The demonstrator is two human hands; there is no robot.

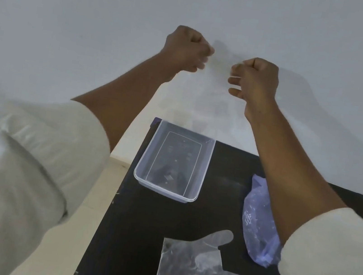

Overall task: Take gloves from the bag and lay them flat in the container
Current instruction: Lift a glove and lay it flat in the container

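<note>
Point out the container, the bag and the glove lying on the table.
container [143, 174]: head view, left wall.
bag [257, 223]: head view, middle of its crinkled side.
glove [190, 269]: head view, palm area.

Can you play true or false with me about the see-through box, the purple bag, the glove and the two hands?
1. The clear plastic container has gloves in it. False: it looks empty.
2. A clear plastic glove lies on the black table. True.
3. The purple bag sits inside the container. False: it lies on the table, to the right of the container and apart from it.
4. Both hands are raised above the table, the left hand and the right hand curled like fists. True.
5. The right hand is touching the glove on the table. False: it is up in the air, far from that glove.
</note>
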